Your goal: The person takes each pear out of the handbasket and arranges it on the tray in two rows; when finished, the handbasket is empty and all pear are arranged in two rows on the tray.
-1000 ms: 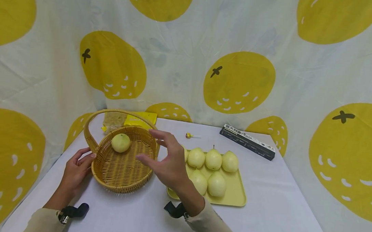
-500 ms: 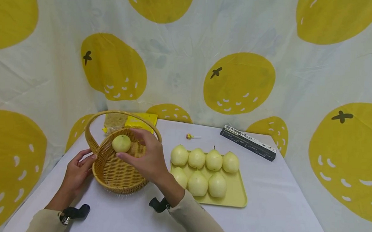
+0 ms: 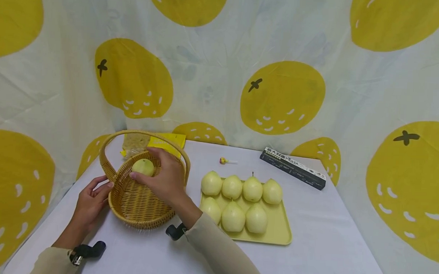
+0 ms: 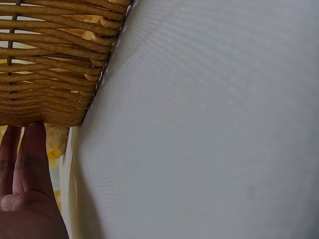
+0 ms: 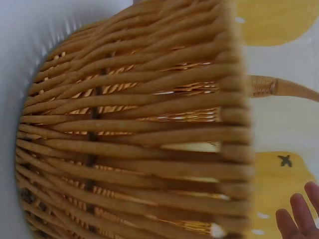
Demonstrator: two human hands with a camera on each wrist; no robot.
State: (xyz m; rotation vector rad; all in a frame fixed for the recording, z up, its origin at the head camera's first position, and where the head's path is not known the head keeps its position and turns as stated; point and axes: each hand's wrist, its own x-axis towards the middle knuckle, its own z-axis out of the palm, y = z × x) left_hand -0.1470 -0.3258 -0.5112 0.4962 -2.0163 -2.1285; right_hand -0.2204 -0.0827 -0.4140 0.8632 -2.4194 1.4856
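Note:
A pale yellow-green pear lies at the back left inside a round wicker basket with an arched handle. My right hand reaches under the handle into the basket. Its thumb overlaps the pear's lower edge and the other fingers stretch past its right side, spread around it. In the right wrist view, fingertips show beyond the basket's rim, extended. My left hand rests at the basket's left side, fingertips touching the wicker below the handle. The left wrist view shows those fingers nearly straight against the weave.
Right of the basket, a yellow tray bears several pears. A lollipop lies behind it, and a long black pasta box sits at the back right. Noodles and a yellow packet are behind the basket.
My right hand has moved left from the basket's right rim to the pear inside, its thumb coming to overlap the fruit. The left hand and the basket have stayed in place.

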